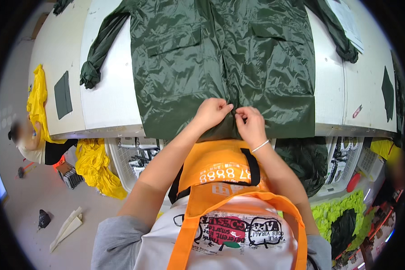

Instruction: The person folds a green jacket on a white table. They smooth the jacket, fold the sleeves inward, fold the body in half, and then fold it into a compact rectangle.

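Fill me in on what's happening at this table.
A person's left grip and right grip are pinching a dark green jacket, close together at its front opening just above the bottom hem. The jacket lies spread on the white table, hem toward the person, sleeves out to either side. What exactly is between the fingertips is too small to make out. Off to the left, another person is beside a yellow cloth.

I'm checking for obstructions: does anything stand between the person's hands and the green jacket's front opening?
Nothing visible does. The left hand and right hand both pinch at the green jacket, along its front opening near the hem. The orange apron sits below them.
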Available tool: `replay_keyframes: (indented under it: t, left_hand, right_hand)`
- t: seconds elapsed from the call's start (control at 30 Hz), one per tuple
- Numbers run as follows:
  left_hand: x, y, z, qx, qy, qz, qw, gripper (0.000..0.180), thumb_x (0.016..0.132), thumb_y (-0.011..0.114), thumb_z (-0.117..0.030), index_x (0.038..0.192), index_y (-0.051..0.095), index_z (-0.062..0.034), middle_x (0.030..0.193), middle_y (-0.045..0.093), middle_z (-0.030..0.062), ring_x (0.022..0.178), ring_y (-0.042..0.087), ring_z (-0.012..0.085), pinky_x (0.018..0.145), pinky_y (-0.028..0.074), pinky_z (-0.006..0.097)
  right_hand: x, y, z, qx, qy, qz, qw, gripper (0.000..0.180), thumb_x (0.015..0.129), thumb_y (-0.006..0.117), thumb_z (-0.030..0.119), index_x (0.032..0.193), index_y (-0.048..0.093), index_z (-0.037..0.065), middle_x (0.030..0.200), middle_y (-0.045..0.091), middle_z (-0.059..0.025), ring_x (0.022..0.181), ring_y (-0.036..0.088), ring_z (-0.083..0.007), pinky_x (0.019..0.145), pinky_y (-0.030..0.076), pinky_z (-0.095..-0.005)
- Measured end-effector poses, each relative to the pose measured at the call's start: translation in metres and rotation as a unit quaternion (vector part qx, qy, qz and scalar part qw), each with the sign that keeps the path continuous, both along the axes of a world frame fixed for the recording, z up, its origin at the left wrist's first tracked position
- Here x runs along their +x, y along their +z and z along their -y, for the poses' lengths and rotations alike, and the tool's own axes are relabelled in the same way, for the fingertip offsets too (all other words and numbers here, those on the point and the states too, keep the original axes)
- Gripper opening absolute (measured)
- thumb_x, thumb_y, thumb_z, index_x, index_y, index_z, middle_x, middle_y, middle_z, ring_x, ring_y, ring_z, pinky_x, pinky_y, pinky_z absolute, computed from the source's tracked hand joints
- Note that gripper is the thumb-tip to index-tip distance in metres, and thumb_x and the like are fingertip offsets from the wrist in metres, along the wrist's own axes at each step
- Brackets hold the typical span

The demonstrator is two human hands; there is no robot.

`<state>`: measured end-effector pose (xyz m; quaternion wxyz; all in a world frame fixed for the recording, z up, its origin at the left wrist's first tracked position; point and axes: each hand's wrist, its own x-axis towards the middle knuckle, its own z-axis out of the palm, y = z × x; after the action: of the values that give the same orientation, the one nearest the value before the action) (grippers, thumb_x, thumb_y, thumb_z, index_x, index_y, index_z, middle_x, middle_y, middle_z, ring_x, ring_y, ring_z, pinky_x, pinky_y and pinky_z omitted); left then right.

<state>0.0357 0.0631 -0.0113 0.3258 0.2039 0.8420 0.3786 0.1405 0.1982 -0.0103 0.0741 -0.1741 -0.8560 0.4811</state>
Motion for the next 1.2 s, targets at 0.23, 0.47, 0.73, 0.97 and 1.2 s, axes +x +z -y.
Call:
replay_keyframes:
  t: [0.23, 0.47, 0.73, 0.97, 1.2]
  left_hand:
    - [0.01, 0.001, 0.0, 0.095, 0.062, 0.141, 0.984, 0.036, 0.094, 0.053, -0.026, 0.066, 0.053, -0.0041, 0.057, 0.054, -0.001, 0.051, 0.048, 0.006, 0.048, 0.038, 0.023]
    - [0.02, -0.014, 0.002, 0.103, 0.073, 0.088, 0.988, 0.036, 0.091, 0.056, -0.025, 0.066, 0.054, 0.0005, 0.053, 0.052, 0.0061, 0.051, 0.048, 0.0117, 0.049, 0.039, 0.031]
    - [0.025, 0.011, -0.012, -0.023, 0.024, -0.069, 0.997, 0.04, 0.087, 0.059, -0.035, 0.07, 0.059, 0.0004, 0.061, 0.059, 0.0166, 0.057, 0.059, 0.0307, 0.055, 0.045, 0.039]
    - [0.011, 0.049, -0.045, 0.004, 0.015, -0.386, 0.922, 0.027, 0.078, 0.067, -0.023, 0.099, 0.059, -0.0072, 0.115, 0.058, 0.0121, 0.107, 0.052, 0.0313, 0.086, 0.042, 0.041]
    - [0.012, 0.0, -0.018, -0.133, -0.101, -0.32, 0.933, 0.058, 0.089, 0.056, -0.039, 0.141, 0.04, -0.0177, 0.153, 0.021, 0.0081, 0.141, 0.016, 0.0327, 0.112, 0.012, 0.053]
  right_hand:
    - [0.003, -0.005, 0.013, -0.142, -0.094, 0.006, 0.985, 0.007, 0.078, 0.066, 0.004, 0.081, 0.064, -0.002, 0.075, 0.065, -0.0135, 0.066, 0.062, -0.0244, 0.063, 0.049, -0.031]
    - [0.009, -0.021, 0.015, -0.188, -0.072, 0.021, 0.979, 0.023, 0.073, 0.076, 0.013, 0.084, 0.064, -0.003, 0.069, 0.063, -0.0074, 0.061, 0.055, -0.0119, 0.059, 0.047, -0.0265]
    - [0.008, -0.036, 0.012, -0.222, -0.058, 0.071, 0.971, 0.014, 0.08, 0.071, 0.008, 0.079, 0.06, -0.001, 0.067, 0.057, 0.0013, 0.06, 0.047, -0.0044, 0.056, 0.041, -0.022]
    - [0.012, -0.025, -0.014, -0.267, -0.002, 0.036, 0.963, 0.022, 0.075, 0.074, 0.014, 0.081, 0.062, -0.003, 0.067, 0.061, -0.0094, 0.058, 0.053, -0.0148, 0.058, 0.046, -0.0298]
    - [0.025, -0.005, -0.293, -0.006, -0.294, -0.058, 0.954, 0.026, 0.092, 0.058, 0.023, 0.096, 0.066, -0.001, 0.091, 0.069, -0.0149, 0.082, 0.063, -0.0175, 0.073, 0.05, -0.0299]
